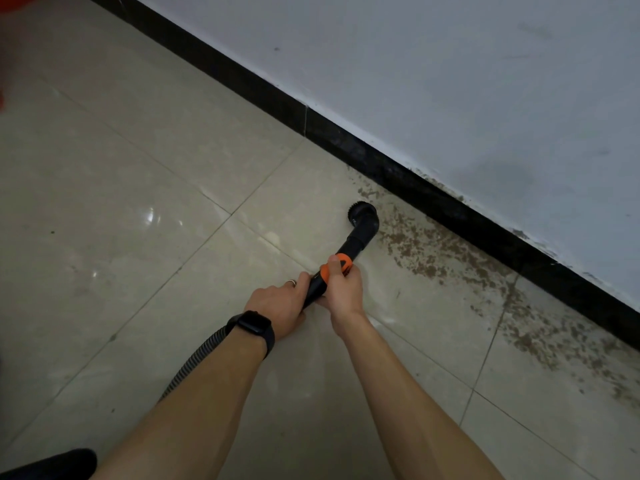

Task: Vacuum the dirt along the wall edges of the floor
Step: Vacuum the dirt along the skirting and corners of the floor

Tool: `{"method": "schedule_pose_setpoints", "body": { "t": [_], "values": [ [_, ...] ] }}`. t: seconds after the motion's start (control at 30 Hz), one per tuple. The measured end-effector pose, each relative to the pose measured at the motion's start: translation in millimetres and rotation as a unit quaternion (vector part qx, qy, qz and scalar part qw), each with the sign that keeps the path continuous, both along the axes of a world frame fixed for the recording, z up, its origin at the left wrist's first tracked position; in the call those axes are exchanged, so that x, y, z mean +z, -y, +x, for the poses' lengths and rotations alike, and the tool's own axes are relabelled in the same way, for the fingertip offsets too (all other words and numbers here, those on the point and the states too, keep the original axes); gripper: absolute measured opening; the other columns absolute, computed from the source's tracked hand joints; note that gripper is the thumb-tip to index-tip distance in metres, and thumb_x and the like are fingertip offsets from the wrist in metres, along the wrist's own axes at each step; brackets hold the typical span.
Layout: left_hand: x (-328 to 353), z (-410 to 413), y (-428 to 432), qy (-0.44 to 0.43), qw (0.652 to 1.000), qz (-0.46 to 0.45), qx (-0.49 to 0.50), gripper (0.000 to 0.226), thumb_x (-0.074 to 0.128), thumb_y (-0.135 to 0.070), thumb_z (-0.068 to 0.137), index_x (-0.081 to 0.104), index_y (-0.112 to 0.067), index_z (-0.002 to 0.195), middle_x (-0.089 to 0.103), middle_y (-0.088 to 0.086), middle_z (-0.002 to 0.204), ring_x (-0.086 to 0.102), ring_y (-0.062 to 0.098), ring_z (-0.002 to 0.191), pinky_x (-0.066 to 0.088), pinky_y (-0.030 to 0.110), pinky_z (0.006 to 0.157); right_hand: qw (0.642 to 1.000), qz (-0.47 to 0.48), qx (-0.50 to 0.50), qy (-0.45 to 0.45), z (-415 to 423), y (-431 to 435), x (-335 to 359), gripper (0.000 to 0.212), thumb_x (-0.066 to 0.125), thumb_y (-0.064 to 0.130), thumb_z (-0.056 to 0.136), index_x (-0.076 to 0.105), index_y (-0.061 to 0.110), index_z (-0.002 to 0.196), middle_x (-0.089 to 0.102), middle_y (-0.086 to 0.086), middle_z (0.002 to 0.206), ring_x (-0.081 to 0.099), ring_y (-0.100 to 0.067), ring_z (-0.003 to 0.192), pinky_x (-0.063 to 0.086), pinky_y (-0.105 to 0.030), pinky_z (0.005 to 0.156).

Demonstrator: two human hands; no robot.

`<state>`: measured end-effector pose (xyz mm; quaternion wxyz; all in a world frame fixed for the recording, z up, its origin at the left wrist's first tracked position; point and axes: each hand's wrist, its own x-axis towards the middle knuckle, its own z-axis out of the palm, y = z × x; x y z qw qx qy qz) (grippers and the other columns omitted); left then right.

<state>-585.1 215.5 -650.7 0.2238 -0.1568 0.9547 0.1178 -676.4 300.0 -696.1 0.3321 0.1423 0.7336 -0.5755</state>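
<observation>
Black smartwatch (250,326) is strapped at the wrist of the left hand (277,306), and a thin ring (292,282) is worn on one finger.

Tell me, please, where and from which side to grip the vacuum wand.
Grip the rigid black tube at its orange collar, from behind and above, as the left hand and right hand do; the angled brush head must stay free.
</observation>
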Motion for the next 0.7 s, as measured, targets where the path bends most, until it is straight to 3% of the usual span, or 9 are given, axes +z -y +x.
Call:
{"method": "schedule_pose_setpoints", "body": {
  "t": [0.27,0.5,0.7],
  "values": [
    [0.5,-15.2,7.9,-0.013,1.000,0.011,0.025,0.044,0.047,-0.028,0.095,0.027,-0.018,0.132,0.059,0.009,0.110,0.063,0.034,0.087,0.036,0.035,0.060,1.000,0.009,0.005,-0.012,-18.2,14.1,4.9,0.038,0.056,0.042,0.101,0.056,0.008,0.117,0.065,-0.006,0.094,0.070,-0.029,0.095,0.060,-0.057,0.088],
    [-2.1,-27.9,15.6,-0.029,0.998,0.010,0.046,0.043,0.047,-0.027,0.095,0.028,-0.019,0.132,0.059,0.008,0.107,0.063,0.033,0.084,0.038,0.035,0.060,1.000,0.015,0.012,-0.018,-33.8,26.4,7.6,0.032,0.056,0.040,0.101,0.056,0.010,0.114,0.067,-0.011,0.099,0.070,-0.030,0.095,0.060,-0.057,0.087],
    [-6.4,-35.2,19.3,-0.052,0.996,0.019,0.071,0.044,0.047,-0.025,0.095,0.028,-0.019,0.134,0.056,0.007,0.115,0.064,0.032,0.088,0.041,0.036,0.060,0.999,0.017,0.016,-0.027,-45.1,33.8,7.0,0.029,0.055,0.039,0.103,0.056,0.011,0.111,0.068,-0.011,0.099,0.070,-0.030,0.095,0.059,-0.057,0.089]
  ]
}}
